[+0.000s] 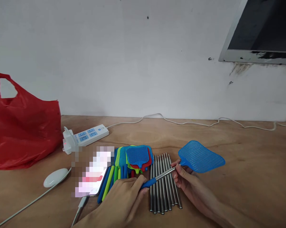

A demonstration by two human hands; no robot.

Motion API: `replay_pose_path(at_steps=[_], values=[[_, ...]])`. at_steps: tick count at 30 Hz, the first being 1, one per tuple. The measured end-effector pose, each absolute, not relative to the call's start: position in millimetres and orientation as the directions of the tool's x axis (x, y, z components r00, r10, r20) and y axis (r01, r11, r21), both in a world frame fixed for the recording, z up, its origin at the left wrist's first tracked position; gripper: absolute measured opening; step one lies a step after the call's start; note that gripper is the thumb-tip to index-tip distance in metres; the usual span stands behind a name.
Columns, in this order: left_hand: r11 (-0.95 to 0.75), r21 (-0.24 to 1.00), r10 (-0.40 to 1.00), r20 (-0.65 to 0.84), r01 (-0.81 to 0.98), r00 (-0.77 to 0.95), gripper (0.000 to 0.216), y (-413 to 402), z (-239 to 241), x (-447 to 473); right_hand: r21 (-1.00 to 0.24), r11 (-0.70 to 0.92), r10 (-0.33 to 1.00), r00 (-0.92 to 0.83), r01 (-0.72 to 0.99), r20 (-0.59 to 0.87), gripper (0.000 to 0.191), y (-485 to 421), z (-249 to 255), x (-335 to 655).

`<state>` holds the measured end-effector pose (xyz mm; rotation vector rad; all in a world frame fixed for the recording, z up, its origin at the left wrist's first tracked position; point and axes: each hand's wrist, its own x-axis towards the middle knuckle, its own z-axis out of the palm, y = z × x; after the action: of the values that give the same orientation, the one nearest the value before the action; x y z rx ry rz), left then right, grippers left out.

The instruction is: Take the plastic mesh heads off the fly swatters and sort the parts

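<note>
Both your hands are clamped on one blue fly swatter point(198, 156).
Your left hand point(123, 199) grips its blue handle end; your right hand point(192, 186) pinches the neck just below the mesh head, which points to 2 o'clock over the wooden table point(252, 164). Under the steel shaft lies a row of metal rods point(164, 193). At 12 o'clock from your left hand sit stacked swatter heads point(136, 156), coloured handles point(111, 180) just beside them; at 10 o'clock, a power strip point(88, 134).

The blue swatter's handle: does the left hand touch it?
Touching. The head view shows the left hand with fingers closed around the blue swatter's handle.
</note>
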<state>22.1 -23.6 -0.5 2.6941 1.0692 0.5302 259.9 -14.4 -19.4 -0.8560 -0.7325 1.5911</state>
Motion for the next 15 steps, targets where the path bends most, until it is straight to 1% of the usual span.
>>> replay_pose_path(at_steps=[3,8,10,13,15], values=[[-0.705,0.316,0.708,0.256,0.635,0.658,0.016,-23.2,-3.1,21.1,-0.842,-0.176,0.984,-0.093,-0.509,-0.149,0.031,-13.7,-14.3,259.5],[-0.69,0.329,0.723,0.278,0.644,0.632,0.016,-22.4,-4.4,18.4,-0.855,-0.096,0.991,0.031,-0.51,-0.13,0.028,-12.0,-11.4,258.1],[-0.686,0.346,0.726,0.273,0.64,0.631,0.016,-22.6,-3.1,18.2,-0.844,-0.099,0.991,0.025,-0.528,-0.132,0.028,-11.8,-10.1,258.5],[-0.671,0.36,0.74,0.269,0.648,0.617,0.016,-23.2,-0.2,18.1,-0.805,-0.157,0.985,-0.031,-0.572,-0.17,0.03,-11.7,-6.6,260.3],[-0.66,0.364,0.75,0.274,0.657,0.602,0.016,-23.7,1.9,17.5,-0.802,-0.154,0.987,-0.045,-0.577,-0.157,0.031,-11.9,-5.7,261.8]])
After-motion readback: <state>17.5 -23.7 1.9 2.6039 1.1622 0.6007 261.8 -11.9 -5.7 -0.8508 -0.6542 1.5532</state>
